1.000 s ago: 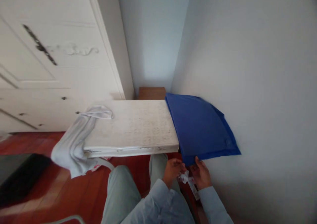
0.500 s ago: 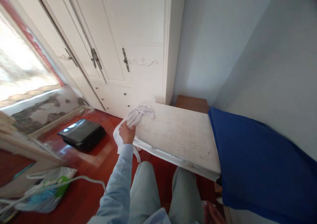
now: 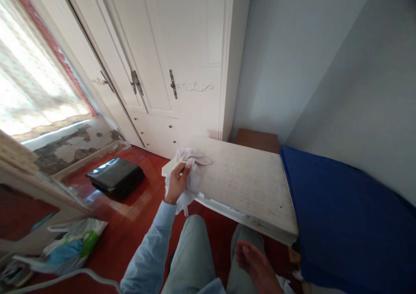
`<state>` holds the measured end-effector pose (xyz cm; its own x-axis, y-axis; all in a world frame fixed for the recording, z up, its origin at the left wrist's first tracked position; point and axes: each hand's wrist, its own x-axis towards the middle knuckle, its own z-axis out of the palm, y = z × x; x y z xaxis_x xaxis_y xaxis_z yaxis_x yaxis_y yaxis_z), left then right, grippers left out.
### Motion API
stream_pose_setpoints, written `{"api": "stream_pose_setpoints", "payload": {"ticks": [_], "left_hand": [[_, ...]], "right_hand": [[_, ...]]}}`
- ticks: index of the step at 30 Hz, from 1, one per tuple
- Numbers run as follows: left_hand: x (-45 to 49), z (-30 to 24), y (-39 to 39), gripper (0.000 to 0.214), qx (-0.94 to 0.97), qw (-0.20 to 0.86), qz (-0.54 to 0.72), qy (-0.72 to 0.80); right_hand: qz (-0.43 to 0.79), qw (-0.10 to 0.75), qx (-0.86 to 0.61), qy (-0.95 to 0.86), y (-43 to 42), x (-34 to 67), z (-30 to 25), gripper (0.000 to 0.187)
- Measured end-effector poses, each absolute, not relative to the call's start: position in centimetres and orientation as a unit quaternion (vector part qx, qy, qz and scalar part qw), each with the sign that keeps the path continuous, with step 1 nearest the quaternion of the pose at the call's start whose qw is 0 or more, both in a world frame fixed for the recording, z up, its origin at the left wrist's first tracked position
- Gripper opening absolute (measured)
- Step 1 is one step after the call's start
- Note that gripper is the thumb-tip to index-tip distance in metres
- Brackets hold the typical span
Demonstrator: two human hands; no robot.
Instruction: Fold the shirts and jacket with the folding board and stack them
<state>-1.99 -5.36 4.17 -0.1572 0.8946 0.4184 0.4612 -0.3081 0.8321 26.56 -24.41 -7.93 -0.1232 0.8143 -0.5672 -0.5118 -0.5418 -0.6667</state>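
Note:
A thin white cloth (image 3: 195, 172) lies bunched over the left end of a worn white tabletop (image 3: 243, 172), part of it hanging past the front edge. My left hand (image 3: 178, 181) pinches it, thumb and fingers closed on the fabric near that corner. Over my right knee, below the table's front edge, is my right hand (image 3: 255, 263). Its fingers are extended and slightly curled, with nothing seen in them; the palm is partly hidden.
A white wardrobe (image 3: 195, 38) rises behind the table. A black case (image 3: 115, 177) sits on the red floor at left, a plastic bag (image 3: 73, 246) nearer. A blue cloth (image 3: 351, 224) covers something at right, beside a low brown box (image 3: 258, 140).
My left hand has moved right and gathered more of the cloth. The right hand has come up into view from the bottom edge. The whole view has shifted slightly.

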Motion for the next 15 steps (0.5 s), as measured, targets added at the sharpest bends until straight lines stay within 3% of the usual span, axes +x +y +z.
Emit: {"api": "stream_pose_setpoints", "payload": {"ticks": [7, 11, 15], "left_hand": [[1.0, 4.2, -12.1, 0.043, 0.628, 0.378, 0.537, 0.417], [-1.9, 4.7, -15.6, 0.036, 0.683, 0.400, 0.484, 0.372], [-3.6, 2.7, -19.3, 0.033, 0.661, 0.461, 0.453, 0.382]], "right_hand": [[0.678, 0.532, -0.424, -0.279, -15.9, 20.9, -1.9, 0.073], [0.682, 0.488, -0.410, -0.358, -14.5, 19.0, -2.0, 0.071], [0.786, 0.443, -0.279, -0.329, -15.7, 15.5, -2.9, 0.075]]}}
